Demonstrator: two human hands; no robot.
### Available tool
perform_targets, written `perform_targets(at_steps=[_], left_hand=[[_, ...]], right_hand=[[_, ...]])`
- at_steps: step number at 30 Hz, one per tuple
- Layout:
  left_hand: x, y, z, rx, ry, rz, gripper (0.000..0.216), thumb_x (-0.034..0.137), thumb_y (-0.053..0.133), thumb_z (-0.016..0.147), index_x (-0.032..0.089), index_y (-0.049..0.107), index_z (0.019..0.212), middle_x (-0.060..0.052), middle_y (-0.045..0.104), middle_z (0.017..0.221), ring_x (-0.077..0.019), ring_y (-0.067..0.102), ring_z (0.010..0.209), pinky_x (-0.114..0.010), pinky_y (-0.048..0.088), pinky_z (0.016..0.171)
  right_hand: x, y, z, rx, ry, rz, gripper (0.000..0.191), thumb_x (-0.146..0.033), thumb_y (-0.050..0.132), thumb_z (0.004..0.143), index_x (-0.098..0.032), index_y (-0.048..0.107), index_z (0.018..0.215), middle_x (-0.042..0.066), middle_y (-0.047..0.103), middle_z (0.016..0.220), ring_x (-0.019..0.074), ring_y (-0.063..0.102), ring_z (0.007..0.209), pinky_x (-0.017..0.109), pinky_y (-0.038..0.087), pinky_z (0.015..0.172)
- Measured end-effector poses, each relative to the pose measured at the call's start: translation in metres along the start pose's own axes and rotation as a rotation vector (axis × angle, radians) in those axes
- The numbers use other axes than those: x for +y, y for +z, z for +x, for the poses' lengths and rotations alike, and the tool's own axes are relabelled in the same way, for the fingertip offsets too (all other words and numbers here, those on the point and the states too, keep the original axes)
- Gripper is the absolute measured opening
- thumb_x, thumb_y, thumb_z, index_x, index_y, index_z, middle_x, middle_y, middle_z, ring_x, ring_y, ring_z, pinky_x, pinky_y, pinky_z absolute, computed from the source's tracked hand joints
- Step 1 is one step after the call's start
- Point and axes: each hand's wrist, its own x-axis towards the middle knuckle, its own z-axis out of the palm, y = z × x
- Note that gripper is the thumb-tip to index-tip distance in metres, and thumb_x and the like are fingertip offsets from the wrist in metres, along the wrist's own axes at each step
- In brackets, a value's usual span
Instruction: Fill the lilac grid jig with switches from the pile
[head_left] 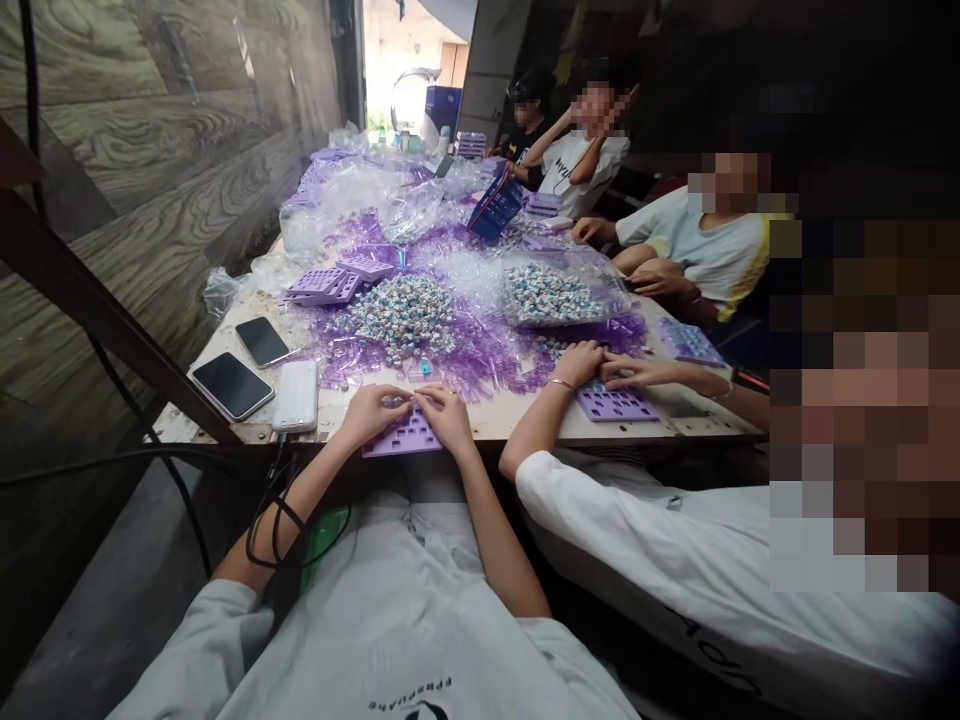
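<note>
A lilac plastic panel with square holes [405,440] lies at the table's front edge, under my two hands. My left hand [377,412] is over the panel's far left part, its fingers bent and pinched together. Opposite it, my right hand [445,412] has thumb and fingers closed at the panel's far right side. The fingertips of both hands almost meet; whatever is between them is too small to make out. Just beyond lies a heap of small white-and-blue parts [405,312], with a blue-topped piece [425,367] at its near side.
Clear purple strips [480,360] surround the heap. Two phones [232,385] and a white power bank [296,397] lie to the left, with a black cable below. On the right, a co-worker's hands [581,365] work over another lilac panel [619,403]. Stacked panels [324,285] stand behind.
</note>
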Motion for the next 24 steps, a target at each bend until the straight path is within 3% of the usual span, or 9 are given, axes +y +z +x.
perform_targets(at_steps=[3, 9, 13, 17, 20, 24], left_hand=[[0.001, 0.001, 0.000, 0.024, -0.053, 0.008, 0.025, 0.037, 0.068, 0.082, 0.025, 0.077, 0.102, -0.002, 0.077, 0.104, -0.0218, 0.071, 0.096, -0.028, 0.050, 0.084], [0.007, -0.001, 0.002, -0.014, -0.059, 0.048, 0.023, 0.034, 0.066, 0.081, 0.025, 0.076, 0.100, -0.003, 0.077, 0.100, -0.0229, 0.070, 0.095, -0.029, 0.048, 0.081], [0.000, -0.001, -0.002, 0.029, -0.036, 0.058, 0.032, 0.041, 0.067, 0.083, 0.023, 0.075, 0.108, -0.006, 0.075, 0.108, -0.0242, 0.068, 0.100, -0.032, 0.047, 0.087], [-0.006, 0.003, -0.007, 0.054, -0.010, 0.119, 0.032, 0.048, 0.065, 0.085, 0.022, 0.077, 0.098, -0.008, 0.074, 0.099, -0.0265, 0.065, 0.098, -0.037, 0.045, 0.090], [-0.008, 0.007, -0.009, 0.045, 0.052, 0.047, 0.031, 0.048, 0.062, 0.089, 0.021, 0.075, 0.093, -0.007, 0.071, 0.093, -0.0237, 0.066, 0.091, -0.034, 0.046, 0.085], [-0.011, 0.007, -0.010, 0.043, 0.122, -0.014, 0.031, 0.048, 0.056, 0.094, 0.021, 0.071, 0.096, -0.006, 0.066, 0.094, -0.0197, 0.066, 0.085, -0.030, 0.050, 0.076]], right_hand=[[-0.004, 0.003, -0.001, 0.040, 0.027, -0.132, 0.024, -0.040, 0.065, 0.088, -0.020, 0.076, 0.097, 0.008, 0.069, 0.107, 0.0245, 0.060, 0.108, 0.035, 0.046, 0.095], [-0.009, 0.005, -0.001, 0.036, 0.119, -0.217, 0.033, -0.042, 0.067, 0.085, -0.019, 0.067, 0.109, 0.007, 0.069, 0.095, 0.0257, 0.062, 0.100, 0.037, 0.046, 0.091], [-0.007, 0.005, 0.002, -0.037, 0.170, -0.130, 0.032, -0.037, 0.070, 0.082, -0.023, 0.065, 0.110, 0.004, 0.071, 0.097, 0.0239, 0.064, 0.100, 0.035, 0.047, 0.090], [-0.003, 0.005, 0.007, -0.092, 0.178, -0.048, 0.022, -0.032, 0.067, 0.083, -0.022, 0.069, 0.103, 0.005, 0.072, 0.101, 0.0234, 0.064, 0.102, 0.037, 0.046, 0.093], [-0.001, 0.006, 0.009, -0.094, 0.178, 0.006, 0.015, -0.028, 0.066, 0.081, -0.021, 0.073, 0.093, 0.005, 0.072, 0.102, 0.0236, 0.064, 0.103, 0.037, 0.046, 0.095], [-0.002, 0.007, 0.010, -0.072, 0.177, 0.082, 0.021, -0.027, 0.069, 0.077, -0.023, 0.075, 0.096, 0.005, 0.072, 0.104, 0.0248, 0.062, 0.106, 0.037, 0.046, 0.096]])
